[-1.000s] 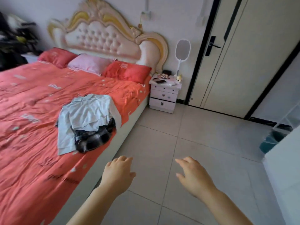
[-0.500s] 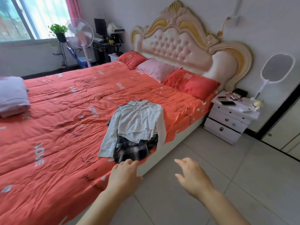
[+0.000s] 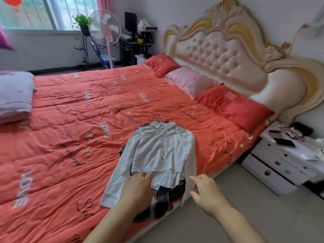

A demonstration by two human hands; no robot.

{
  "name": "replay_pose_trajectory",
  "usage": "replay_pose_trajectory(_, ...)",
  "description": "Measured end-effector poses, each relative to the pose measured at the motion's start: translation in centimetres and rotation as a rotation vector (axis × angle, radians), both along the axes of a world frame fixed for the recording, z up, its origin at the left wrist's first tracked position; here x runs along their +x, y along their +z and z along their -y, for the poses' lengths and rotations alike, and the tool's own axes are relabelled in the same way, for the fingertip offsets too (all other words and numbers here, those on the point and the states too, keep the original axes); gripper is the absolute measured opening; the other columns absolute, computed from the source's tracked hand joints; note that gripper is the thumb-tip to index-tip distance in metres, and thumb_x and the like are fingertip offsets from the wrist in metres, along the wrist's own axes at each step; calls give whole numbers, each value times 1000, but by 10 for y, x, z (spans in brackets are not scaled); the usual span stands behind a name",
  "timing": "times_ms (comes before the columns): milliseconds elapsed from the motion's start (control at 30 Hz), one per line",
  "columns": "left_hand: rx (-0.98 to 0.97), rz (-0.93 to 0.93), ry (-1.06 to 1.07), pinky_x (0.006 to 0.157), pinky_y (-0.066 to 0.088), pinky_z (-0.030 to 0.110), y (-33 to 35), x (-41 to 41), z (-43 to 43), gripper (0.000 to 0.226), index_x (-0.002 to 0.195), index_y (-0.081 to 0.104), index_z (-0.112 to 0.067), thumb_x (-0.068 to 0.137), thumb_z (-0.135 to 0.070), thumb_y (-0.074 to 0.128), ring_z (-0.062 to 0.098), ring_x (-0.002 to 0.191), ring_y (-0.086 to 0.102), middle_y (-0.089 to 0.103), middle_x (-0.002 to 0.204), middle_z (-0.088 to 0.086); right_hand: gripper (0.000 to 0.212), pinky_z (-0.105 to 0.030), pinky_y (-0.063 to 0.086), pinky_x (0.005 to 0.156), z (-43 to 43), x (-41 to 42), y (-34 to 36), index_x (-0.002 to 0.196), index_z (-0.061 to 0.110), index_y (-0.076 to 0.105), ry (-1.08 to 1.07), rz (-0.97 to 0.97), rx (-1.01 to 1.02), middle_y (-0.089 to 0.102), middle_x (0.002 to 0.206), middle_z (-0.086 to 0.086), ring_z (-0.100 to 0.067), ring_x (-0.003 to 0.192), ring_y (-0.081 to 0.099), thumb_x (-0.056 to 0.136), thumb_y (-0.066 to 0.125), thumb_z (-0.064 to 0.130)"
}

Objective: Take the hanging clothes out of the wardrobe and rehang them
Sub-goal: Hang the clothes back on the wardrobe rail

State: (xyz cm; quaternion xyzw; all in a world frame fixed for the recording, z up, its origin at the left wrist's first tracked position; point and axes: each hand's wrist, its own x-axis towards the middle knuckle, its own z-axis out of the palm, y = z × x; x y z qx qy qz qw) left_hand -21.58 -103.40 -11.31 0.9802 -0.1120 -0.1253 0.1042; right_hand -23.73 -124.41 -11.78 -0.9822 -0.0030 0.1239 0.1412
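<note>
— What lies on the bed (image 3: 70, 137)?

— A white long-sleeved shirt (image 3: 161, 151), spread flat and front up, a little wrinkled. Its collar points toward the bed's far side and its hem toward the near edge.

— And the sleeves?

— Both run down beside the body. The one on the foot-end side lies stretched out, and its cuff stops just short of the near edge. The other reaches that edge.

— Anything underneath?

— A dark plaid skirt (image 3: 163, 202), black with pale checks. It sticks out below the shirt's hem and ends right at the near edge. A thin hanger hook (image 3: 159, 118) pokes out just past the collar.
</note>
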Motion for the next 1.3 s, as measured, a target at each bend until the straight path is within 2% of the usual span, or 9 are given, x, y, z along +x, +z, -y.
replay_pose_trajectory(300, 13, -17, 44, 100, 32, 32, -8, 133, -1, 49, 135, 39, -23, 92, -42, 50, 20, 126, 41, 43, 136, -3, 50, -30, 33, 105, 5, 145, -9, 140, 22, 37, 39, -52, -15, 41, 137, 0, -18, 128, 38, 92, 50, 29)
replay_pose_trajectory(500, 14, -65, 117, 98, 34, 32, -30, 218, 17, 48, 133, 41, -22, 91, -42, 51, 19, 124, 43, 44, 135, -3, 45, -28, 34, 104, 17, 251, -41, 136, 22, 42, 132, -118, 12, 42, 137, 0, -17, 128, 39, 92, 50, 28)
replay_pose_trajectory(700, 16, -143, 236, 99, 36, 32, -56, 339, 52, 44, 129, 45, -22, 90, -41, 52, 21, 122, 44, 46, 133, -1, 43, -27, 35, 103, 39, 396, -86, 133, 20, 45, 248, -226, 40, 43, 136, 0, -17, 125, 42, 91, 51, 27)
replay_pose_trajectory(800, 13, -182, 282, 99, 37, 33, -75, 402, 70, 46, 133, 43, -21, 91, -40, 51, 22, 122, 44, 46, 133, 0, 42, -26, 37, 101, 51, 469, -114, 132, 20, 45, 277, -271, 51, 43, 137, 1, -16, 125, 42, 91, 52, 26)
replay_pose_trajectory(900, 5, -220, 316, 100, 36, 33, -104, 457, 84, 47, 136, 40, -20, 93, -38, 48, 22, 124, 42, 44, 135, 0, 39, -32, 41, 98, 55, 542, -151, 129, 19, 48, 297, -308, 37, 47, 134, -1, -20, 123, 45, 90, 51, 23)
replay_pose_trajectory(1033, -22, -271, 380, 98, 38, 31, -153, 506, 92, 45, 134, 42, -20, 93, -36, 48, 20, 121, 44, 45, 134, -1, 35, -35, 44, 91, 48, 628, -203, 124, 13, 53, 275, -275, 79, 52, 128, -8, -26, 118, 49, 89, 48, 14)
replay_pose_trajectory(1167, -16, -294, 404, 99, 36, 31, -202, 539, 94, 43, 134, 42, -22, 93, -36, 47, 20, 123, 43, 44, 135, -3, 38, -36, 41, 92, 38, 689, -261, 129, 14, 49, 251, -257, 111, 48, 127, -13, -29, 118, 47, 92, 49, 18)
replay_pose_trajectory(1300, -15, -322, 433, 100, 36, 31, -242, 557, 96, 41, 132, 42, -22, 93, -35, 47, 20, 124, 41, 43, 135, -3, 35, -39, 42, 94, 31, 723, -323, 125, 12, 53, 243, -250, 85, 52, 122, -13, -31, 115, 48, 90, 52, 18)
